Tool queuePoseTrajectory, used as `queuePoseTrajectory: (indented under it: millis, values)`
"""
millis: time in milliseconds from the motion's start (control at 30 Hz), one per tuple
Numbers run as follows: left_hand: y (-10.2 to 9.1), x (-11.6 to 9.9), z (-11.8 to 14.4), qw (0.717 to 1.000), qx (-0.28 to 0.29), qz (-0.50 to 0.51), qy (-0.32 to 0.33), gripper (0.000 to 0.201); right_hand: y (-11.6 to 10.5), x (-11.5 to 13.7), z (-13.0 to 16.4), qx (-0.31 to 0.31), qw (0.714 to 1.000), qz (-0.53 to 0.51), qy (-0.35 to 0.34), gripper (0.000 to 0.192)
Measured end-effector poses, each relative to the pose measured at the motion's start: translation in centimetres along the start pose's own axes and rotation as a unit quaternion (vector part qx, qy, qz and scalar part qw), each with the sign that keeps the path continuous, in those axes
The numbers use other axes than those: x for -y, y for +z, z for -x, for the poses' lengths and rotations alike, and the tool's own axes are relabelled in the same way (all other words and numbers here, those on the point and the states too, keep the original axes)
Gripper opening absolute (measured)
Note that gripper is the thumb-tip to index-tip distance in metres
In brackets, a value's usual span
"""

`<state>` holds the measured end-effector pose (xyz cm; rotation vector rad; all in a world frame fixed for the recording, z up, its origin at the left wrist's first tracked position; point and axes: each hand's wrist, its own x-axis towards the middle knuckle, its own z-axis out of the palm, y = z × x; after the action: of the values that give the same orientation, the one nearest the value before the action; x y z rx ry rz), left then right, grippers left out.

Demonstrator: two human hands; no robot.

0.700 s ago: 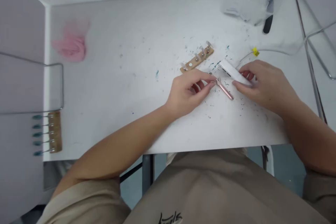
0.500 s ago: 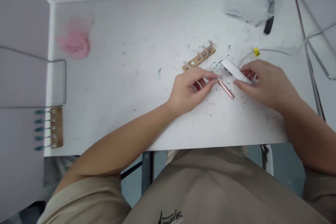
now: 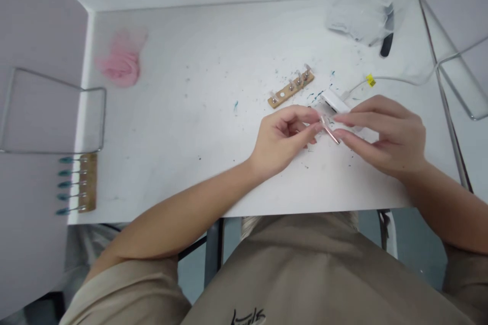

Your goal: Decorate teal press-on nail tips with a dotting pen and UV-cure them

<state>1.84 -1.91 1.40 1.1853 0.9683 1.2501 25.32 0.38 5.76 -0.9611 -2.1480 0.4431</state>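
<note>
My left hand is closed in a pinch on the upper end of a slim rose-gold rod, which slants down to the right. Something clear and small is by the fingertips; its shape is unclear. Close to the rod's lower end is my right hand, thumb and fingers apart with nothing seen between them. Partly behind its fingers lies a white corded device. Beyond my left hand is a wooden strip carrying several clear nail tips on small metal stands.
Blue flecks dot the white table. At the back right are a clear plastic bag and a black-handled tool. A pink cloth lies back left. Another wooden strip with several teal nail tips stands at the left edge, near a wire frame.
My right hand has let go of the white device, which now rests on the table, and has come toward the rod. My left hand has shifted slightly right, still pinching.
</note>
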Motion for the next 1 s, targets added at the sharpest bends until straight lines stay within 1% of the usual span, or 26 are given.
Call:
queuePoseTrajectory:
  millis: [67, 200, 367, 467, 567, 633, 700, 733, 767, 800, 833, 867, 900, 933, 1000]
  values:
    - [0.4, -0.3, 0.3, 0.999, 0.013, 0.033, -0.029, 0.040, 0.2, 0.6, 0.1, 0.019, 0.999, -0.033, -0.004, 0.008]
    - [0.9, -0.8, 0.8, 0.996, 0.024, 0.061, -0.067, 0.039, 0.4, 0.6, 0.3, 0.033, 0.996, -0.074, 0.026, 0.012]
    - [0.8, -0.9, 0.9, 0.988, 0.030, 0.087, -0.121, 0.035, 0.5, 0.2, 0.3, 0.024, 0.994, -0.088, 0.067, 0.011]
    - [0.7, -0.5, 0.9, 0.983, 0.045, 0.105, -0.142, 0.036, 0.7, 0.1, 0.3, 0.018, 0.994, -0.082, 0.072, 0.011]
    - [0.7, -0.3, 0.9, 0.982, 0.066, 0.106, -0.145, 0.035, 0.7, 0.2, 0.2, 0.003, 0.995, -0.078, 0.059, 0.011]
    - [0.5, -0.7, 0.9, 0.985, 0.088, 0.084, -0.121, 0.038, 0.5, 0.3, 0.3, -0.021, 0.995, -0.082, 0.054, 0.011]
    - [-0.1, -1.6, 0.7, 0.994, 0.090, 0.020, -0.064, 0.040, 0.4, 0.4, 0.4, -0.045, 0.993, -0.089, 0.057, 0.011]
    - [-0.7, -2.1, 0.5, 0.997, 0.072, -0.035, -0.022, 0.039, 0.3, 0.4, 0.4, -0.054, 0.992, -0.092, 0.062, 0.011]
    - [-1.5, -2.6, 0.2, 0.993, 0.038, -0.104, 0.037, 0.038, 0.2, 0.4, 0.5, -0.061, 0.991, -0.097, 0.064, 0.012]
    - [-2.5, -3.0, -0.2, 0.978, -0.001, -0.185, 0.099, 0.039, 0.2, 0.4, 0.5, -0.066, 0.990, -0.101, 0.066, 0.014]
    - [-3.8, -3.2, -0.7, 0.951, -0.045, -0.262, 0.161, 0.042, 0.1, 0.3, 0.5, -0.070, 0.990, -0.104, 0.067, 0.016]
    - [-5.1, -3.1, -1.3, 0.920, -0.074, -0.323, 0.211, 0.050, 0.1, 0.2, 0.6, -0.072, 0.989, -0.107, 0.069, 0.018]
    - [-6.5, -2.9, -1.8, 0.896, -0.089, -0.369, 0.231, 0.063, 0.1, 0.2, 0.6, -0.073, 0.989, -0.111, 0.069, 0.019]
    - [-7.9, -2.4, -2.4, 0.883, -0.086, -0.403, 0.225, 0.080, 0.1, 0.1, 0.7, -0.069, 0.988, -0.114, 0.072, 0.021]
    - [-10.1, -1.0, -3.2, 0.874, -0.051, -0.437, 0.205, 0.110, 0.0, 0.0, 0.7, -0.056, 0.988, -0.116, 0.083, 0.024]
